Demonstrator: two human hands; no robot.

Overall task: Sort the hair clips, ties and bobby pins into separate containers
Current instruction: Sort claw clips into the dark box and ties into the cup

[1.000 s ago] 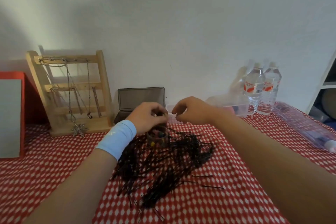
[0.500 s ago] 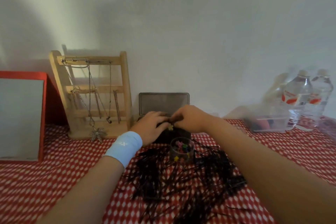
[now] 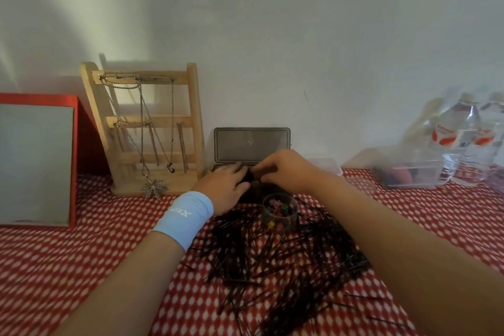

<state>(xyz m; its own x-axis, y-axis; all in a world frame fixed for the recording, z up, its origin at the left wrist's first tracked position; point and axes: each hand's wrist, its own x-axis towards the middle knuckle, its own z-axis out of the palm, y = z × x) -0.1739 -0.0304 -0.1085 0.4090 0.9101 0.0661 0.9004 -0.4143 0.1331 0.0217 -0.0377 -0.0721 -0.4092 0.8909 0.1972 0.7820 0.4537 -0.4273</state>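
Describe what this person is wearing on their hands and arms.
The left hand has a light blue fabric wristband at the wrist, with a small white logo on it. The right hand shows no band, watch or glove. No sleeves show on either forearm. The fingers are too dark to tell whether there are rings.

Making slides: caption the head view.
Left hand and right hand meet at a dark box behind a clip cup and bobby pins.

My view is dim. The wall (image 3: 272,35) is brightest at upper left, the wooden rack (image 3: 148,120) throws a shadow behind, and the bottles (image 3: 463,142) at right look blurred.
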